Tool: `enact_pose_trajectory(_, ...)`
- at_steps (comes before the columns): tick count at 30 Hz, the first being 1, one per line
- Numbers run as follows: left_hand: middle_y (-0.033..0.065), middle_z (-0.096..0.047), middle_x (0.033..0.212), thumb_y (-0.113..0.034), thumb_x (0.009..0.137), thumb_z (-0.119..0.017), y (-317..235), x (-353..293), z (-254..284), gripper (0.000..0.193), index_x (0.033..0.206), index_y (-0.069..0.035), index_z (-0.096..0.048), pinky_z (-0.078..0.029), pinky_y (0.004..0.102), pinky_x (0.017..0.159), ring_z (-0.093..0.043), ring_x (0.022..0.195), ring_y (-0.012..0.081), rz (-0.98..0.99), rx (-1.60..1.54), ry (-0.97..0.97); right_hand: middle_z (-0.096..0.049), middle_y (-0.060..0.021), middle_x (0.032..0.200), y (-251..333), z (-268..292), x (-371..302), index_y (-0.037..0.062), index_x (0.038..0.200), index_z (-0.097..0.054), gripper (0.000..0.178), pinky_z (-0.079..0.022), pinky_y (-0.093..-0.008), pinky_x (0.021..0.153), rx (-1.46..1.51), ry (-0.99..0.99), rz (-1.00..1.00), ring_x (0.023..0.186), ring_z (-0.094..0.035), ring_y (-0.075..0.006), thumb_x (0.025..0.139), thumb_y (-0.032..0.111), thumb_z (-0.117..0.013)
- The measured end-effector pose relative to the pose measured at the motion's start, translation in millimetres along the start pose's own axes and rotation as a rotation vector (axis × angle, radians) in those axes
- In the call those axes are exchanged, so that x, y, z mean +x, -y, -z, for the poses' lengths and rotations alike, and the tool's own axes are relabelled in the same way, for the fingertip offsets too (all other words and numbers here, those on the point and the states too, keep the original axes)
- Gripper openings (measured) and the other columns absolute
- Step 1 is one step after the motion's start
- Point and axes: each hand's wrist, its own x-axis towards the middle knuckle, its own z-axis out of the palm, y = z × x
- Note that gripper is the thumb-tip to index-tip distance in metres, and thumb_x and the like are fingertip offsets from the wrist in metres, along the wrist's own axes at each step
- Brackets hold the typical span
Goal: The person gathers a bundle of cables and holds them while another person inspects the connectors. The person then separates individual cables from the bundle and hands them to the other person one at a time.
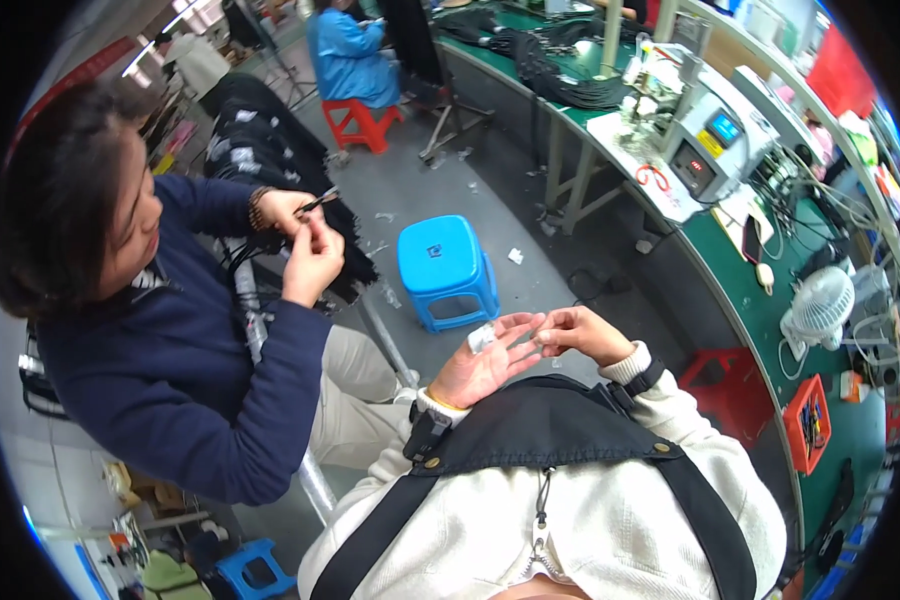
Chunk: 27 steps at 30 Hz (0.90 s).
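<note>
My left hand (pixel 467 371) is turned palm up with its fingers stretched out. A small white scrap (pixel 481 338), perhaps paper or tape, sits at its thumb side. Close against the left fingertips, my right hand (pixel 587 335) has thumb and forefinger pinched together. What that pinch holds, if anything, is too small to make out. Both hands are just in front of my black apron (pixel 540 430).
To my left a person in a dark blue top (pixel 185 350) holds a dark cable end (pixel 317 203). A blue stool (pixel 440 250) stands ahead. A green bench (pixel 710 270) curves along the right, with a machine (pixel 715 140), a white fan (pixel 822 300) and a red tool tray (pixel 808 425).
</note>
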Motion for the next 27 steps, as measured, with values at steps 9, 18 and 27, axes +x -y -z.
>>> enact_pose_trajectory(9,0.0101,-0.026,0.139,-0.036,0.078,-0.061,-1,1,1,0.066,0.128,-0.003,-0.032,-0.027,0.0377,0.104,-0.031,0.125,0.0244,0.013,-0.008,0.001,-0.062,-0.0022,0.075,7,-4,-3,-0.0003,0.093,-0.063,0.022,-0.045,-0.0203,0.063,-0.021,-0.07,-0.027,0.066,-0.055,-0.0072,0.081,0.018,-0.063)
enact_pose_trajectory(18,0.01,-0.027,0.137,-0.039,0.077,-0.061,1,0,4,0.068,0.127,-0.004,-0.032,-0.027,0.038,0.104,-0.035,0.122,0.0248,0.022,-0.032,0.018,-0.061,-0.003,0.074,5,-5,-3,-0.0007,0.088,-0.063,0.016,-0.046,-0.0221,0.064,0.025,-0.078,-0.053,0.065,-0.055,-0.0087,0.08,0.013,-0.062)
enact_pose_trajectory(27,0.0114,-0.026,0.137,-0.037,0.078,-0.06,2,-1,17,0.066,0.127,-0.004,-0.031,-0.028,0.0398,0.103,-0.036,0.122,0.0275,0.019,-0.086,0.021,-0.061,-0.0036,0.074,1,-5,2,-0.0005,0.087,-0.061,0.014,-0.047,-0.0224,0.063,0.061,-0.057,-0.101,0.064,-0.056,-0.0092,0.081,0.012,-0.062)
